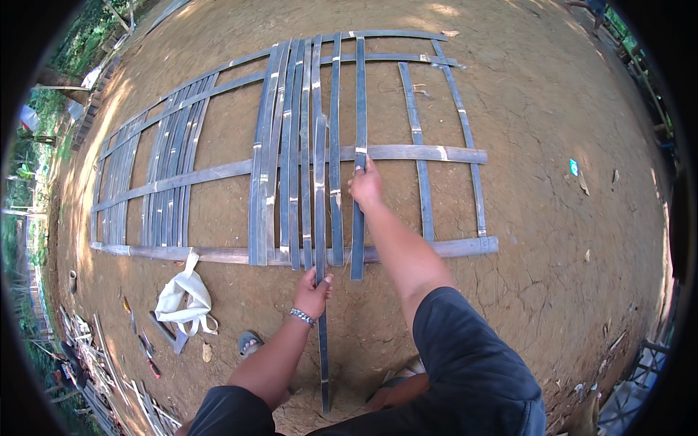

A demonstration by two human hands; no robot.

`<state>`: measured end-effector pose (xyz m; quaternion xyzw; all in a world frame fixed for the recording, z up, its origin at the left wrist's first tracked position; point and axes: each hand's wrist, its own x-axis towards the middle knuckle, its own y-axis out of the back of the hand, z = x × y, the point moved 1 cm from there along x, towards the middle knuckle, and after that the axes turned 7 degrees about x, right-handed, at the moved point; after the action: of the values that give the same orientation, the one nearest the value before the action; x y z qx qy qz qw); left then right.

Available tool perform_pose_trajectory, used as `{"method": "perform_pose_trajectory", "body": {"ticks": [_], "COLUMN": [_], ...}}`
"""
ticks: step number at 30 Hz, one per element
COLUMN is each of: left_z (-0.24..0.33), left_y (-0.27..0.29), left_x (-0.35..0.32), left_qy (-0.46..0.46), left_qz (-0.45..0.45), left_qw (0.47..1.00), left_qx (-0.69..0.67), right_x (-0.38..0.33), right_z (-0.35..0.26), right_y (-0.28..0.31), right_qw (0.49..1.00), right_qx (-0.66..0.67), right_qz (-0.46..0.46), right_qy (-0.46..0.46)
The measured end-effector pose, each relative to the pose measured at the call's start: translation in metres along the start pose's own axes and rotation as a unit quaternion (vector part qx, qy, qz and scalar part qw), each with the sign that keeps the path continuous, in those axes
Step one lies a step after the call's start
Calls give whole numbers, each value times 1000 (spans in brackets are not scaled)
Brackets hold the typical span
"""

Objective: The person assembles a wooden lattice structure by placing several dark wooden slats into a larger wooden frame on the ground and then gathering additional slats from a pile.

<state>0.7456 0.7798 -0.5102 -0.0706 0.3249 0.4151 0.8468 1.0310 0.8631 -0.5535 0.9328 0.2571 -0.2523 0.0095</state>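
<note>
A large lattice of dark split-bamboo slats lies on the ground, its long near rail (211, 253) closest to me. My left hand (313, 293), with a bracelet at the wrist, is closed around a long bamboo slat (321, 211). That slat points away from me over the lattice, and its near end hangs back toward my legs. My right hand (365, 184) grips another bamboo slat (360, 109) that lies across the rails, close to the middle rail (422, 152). Several upright slats (294, 145) stand side by side just left of these two.
A white cloth bag (185, 298) lies on the dirt at near left, with hand tools (150, 356) beside it. Cut bamboo pieces (109, 370) are heaped at the lower left. A small blue packet (574, 168) lies to the right. My sandalled foot (250, 341) shows below.
</note>
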Motion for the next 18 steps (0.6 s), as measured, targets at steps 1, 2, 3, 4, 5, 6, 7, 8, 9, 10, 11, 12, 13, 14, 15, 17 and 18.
{"method": "perform_pose_trajectory", "body": {"ticks": [1, 2, 3, 4, 5, 6, 7, 8, 9, 10, 11, 12, 13, 14, 15, 17, 18], "left_z": [-10, -14, -18, -22, -26, -30, -32, -34, -35, -35, -34, -29, -28, -30, -32, -38, -42], "left_y": [11, 15, 16, 16, 19, 22, 24, 23, 22, 21, 16, 10, 7, 5, 3, -1, -1], "left_x": [-9, -17, -24, -31, -39, -46, -50, -53, -55, -57, -59, -60, -61, -62, -62, -63, -63], "left_qy": [-1, 8, 16, 25, 22, 18, 14, 16, 17, 19, 22, 26, 29, 26, 24, 20, 19], "left_qz": [7, 7, 5, 3, 7, 11, 13, 17, 20, 23, 25, 27, 29, 23, 18, 16, 20], "left_qw": [1000, 1000, 1000, 999, 999, 999, 999, 999, 999, 999, 999, 998, 997, 997, 997, 997, 997], "left_qx": [-9, -13, -17, -22, -26, -31, -35, -33, -30, -27, -40, -53, -66, -67, -67, -72, -77], "right_x": [1, 9, 21, 34, 36, 39, 41, 42, 42, 42, 42, 42, 42, 43, 44, 44, 43], "right_z": [-2, 1, 8, 14, 14, 14, 14, 13, 12, 12, 14, 17, 19, 22, 23, 26, 27], "right_y": [-6, -5, 1, 7, 5, 4, 1, -3, -6, -10, -11, -12, -13, -15, -15, -18, -20], "right_qw": [1000, 1000, 1000, 999, 999, 999, 999, 999, 999, 999, 999, 999, 1000, 1000, 999, 998, 999], "right_qx": [-2, -5, -10, -15, -15, -15, -15, -17, 4, 25, 44, 31, 19, 7, -5, -29, -33], "right_qz": [-7, -3, 3, 9, 2, -5, -10, -5, -3, 0, 3, 2, 1, -1, -2, -6, -8], "right_qy": [-8, 6, 20, 34, 33, 33, 32, 38, 32, 26, 19, 22, 25, 29, 37, 51, 40]}}
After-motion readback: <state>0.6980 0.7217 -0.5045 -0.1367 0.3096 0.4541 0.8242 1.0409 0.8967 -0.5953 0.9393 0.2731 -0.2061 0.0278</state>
